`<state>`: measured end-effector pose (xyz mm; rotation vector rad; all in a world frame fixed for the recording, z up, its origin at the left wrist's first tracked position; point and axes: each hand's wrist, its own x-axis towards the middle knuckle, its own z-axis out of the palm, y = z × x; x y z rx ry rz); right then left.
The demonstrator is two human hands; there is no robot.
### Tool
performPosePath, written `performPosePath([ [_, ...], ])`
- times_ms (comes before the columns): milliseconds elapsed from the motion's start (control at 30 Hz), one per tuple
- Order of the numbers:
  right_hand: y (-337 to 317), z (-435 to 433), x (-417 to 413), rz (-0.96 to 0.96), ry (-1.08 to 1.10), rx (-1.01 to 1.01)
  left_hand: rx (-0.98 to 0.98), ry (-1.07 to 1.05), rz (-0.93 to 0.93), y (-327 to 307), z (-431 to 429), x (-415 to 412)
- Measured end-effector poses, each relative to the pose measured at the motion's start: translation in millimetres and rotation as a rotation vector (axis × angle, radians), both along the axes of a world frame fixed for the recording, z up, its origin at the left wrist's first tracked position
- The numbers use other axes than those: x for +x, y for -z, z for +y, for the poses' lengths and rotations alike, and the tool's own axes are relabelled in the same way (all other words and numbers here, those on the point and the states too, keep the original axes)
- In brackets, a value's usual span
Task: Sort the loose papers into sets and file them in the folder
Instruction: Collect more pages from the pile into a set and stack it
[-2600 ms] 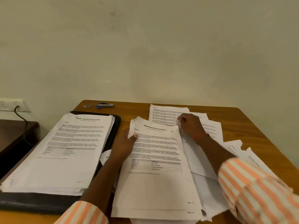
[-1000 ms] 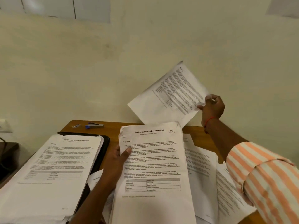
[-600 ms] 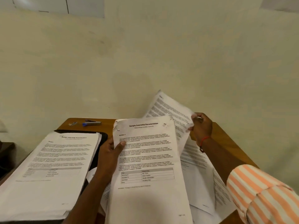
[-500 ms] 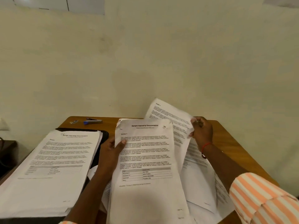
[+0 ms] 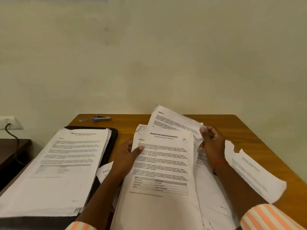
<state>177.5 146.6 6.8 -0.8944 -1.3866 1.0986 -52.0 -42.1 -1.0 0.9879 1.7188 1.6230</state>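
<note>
White papers (image 5: pixel 159 163) printed black, black folder (image 5: pixel 113 138), brown wooden worktop (image 5: pixel 249 138), orange-and-white striped sleeves (image 5: pixel 269 218), blue-tipped stapler (image 5: pixel 102 119).

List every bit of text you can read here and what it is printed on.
"Sample Internship Documentation": top of the front sheet, gripped by the left hand.
"Section 1": same sheet.
"Section 4": back sheet, pinched by the right hand.
Body text and the stack on the folder: too blurred.

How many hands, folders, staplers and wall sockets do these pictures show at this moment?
Hands: 2, the left hand gripping the paper set, the right hand pinching the loose sheet.
Folders: 1, the black folder.
Staplers: 1, the stapler.
Wall sockets: 1, the wall socket.
Total: 5.
</note>
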Motion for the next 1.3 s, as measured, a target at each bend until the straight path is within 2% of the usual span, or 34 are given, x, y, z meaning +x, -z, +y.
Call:
performPosePath([
  [200, -9, -9, 6, 0.080, -0.236, -0.116, 0.018, -0.116, 0.007, 2, 4, -4],
  [333, -6, -20, 3, -0.129, -0.431, -0.078, 0.031, -0.162, -0.017, 4, 4, -5],
  [433, 2, -28, -2, -0.205, -0.524, -0.098, 0.015, -0.193, 0.061, 5, 2, -5],
  [533, 5, -31, -5, -0.260, -0.530, -0.053, -0.029, -0.228, 0.168, 3, 0, -3],
  [700, 7, -33, -8, -0.191, -0.472, -0.127, -0.062, -0.225, 0.177, -3, -3, 0],
  [833, 1, -40, -9, -0.094, -0.463, -0.151, 0.031, -0.124, -0.060, -8, -2, 7],
  [933, -4, -45, -10, -0.030, -0.567, -0.229, 0.116, -0.188, -0.080, -13, -1, 11],
  [1067, -10, -52, -15, -0.061, -0.600, -0.130, 0.211, -0.284, -0.051, -27, -1, 15],
  [1300, -50, -73, -20, -0.027, -0.379, 0.058, 0.363, -0.301, 0.118, -78, -13, 28],
])
